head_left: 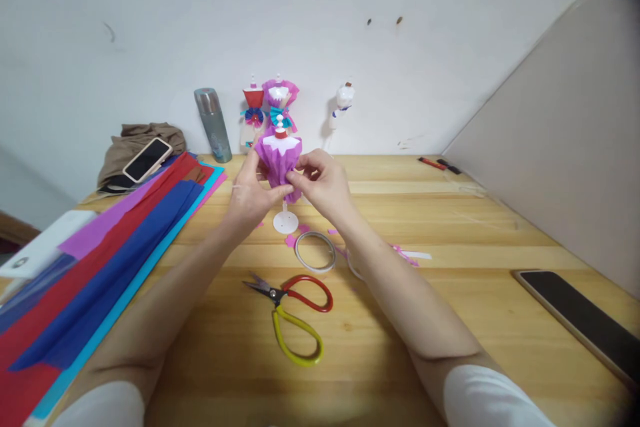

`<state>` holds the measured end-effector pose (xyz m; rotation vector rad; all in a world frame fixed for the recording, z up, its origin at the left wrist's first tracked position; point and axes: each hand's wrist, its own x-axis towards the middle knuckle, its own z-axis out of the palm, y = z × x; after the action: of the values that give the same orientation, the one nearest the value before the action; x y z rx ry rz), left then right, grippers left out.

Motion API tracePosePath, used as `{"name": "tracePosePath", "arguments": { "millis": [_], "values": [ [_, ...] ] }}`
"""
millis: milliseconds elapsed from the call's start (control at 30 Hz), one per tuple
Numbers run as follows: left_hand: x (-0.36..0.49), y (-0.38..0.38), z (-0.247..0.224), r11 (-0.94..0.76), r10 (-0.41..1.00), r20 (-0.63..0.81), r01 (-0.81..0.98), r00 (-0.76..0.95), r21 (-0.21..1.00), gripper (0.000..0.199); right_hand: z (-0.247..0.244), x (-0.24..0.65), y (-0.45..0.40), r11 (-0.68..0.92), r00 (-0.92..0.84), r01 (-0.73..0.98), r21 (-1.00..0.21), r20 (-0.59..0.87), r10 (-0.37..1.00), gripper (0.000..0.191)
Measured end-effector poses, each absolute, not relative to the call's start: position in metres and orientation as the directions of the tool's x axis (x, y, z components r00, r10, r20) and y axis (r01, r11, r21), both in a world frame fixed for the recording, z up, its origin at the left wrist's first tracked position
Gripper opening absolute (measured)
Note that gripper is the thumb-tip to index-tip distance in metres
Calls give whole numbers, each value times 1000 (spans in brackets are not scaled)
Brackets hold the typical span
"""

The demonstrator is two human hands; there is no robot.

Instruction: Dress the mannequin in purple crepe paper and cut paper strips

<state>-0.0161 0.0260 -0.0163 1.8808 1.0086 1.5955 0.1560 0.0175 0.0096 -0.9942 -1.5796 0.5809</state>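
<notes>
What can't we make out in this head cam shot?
All in the head view:
- Left hand: partly hidden behind the purple dress.
- Rear purple-dressed figure: lower part hidden by the front one.
- White ring: partly covered by the right forearm.
- Large phone: cut off by the right edge.
- Coloured sheets: cut off by the left edge.
- Bottle marking: too small and blurred.

White mannequin [282, 144] upright, gathered purple paper [279, 163] wrapped around.

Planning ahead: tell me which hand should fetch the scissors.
Probably the right hand: the scissors lie with handles toward its side, while the left hand, holding the purple paper, could steady it.
</notes>
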Motion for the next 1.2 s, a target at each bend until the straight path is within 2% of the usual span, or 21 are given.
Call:
{"name": "tracePosePath", "arguments": {
  "millis": [167,433,600,833,1000,1200],
  "values": [
    [-21,26,-11,-578,815,573,187,86,794,60,5,162,26,531,-23,296,-794,550,835,8],
    [-19,22,-6,-553,824,566,198,-13,809,37,3,163,28,541,-112,194,-818,529,841,13],
    [-19,21,-5,-553,823,567,185,-31,813,36,6,166,28,533,-146,186,-825,513,846,19],
    [-16,18,-2,-541,837,548,150,-5,828,29,3,163,31,509,-85,186,-841,502,861,16],
    [-11,13,1,-498,857,513,181,-47,848,26,3,160,27,512,-61,198,-836,511,857,18],
    [-3,11,2,-469,874,480,126,-78,874,28,-2,156,27,542,-20,135,-829,545,838,18]
  ]
}}
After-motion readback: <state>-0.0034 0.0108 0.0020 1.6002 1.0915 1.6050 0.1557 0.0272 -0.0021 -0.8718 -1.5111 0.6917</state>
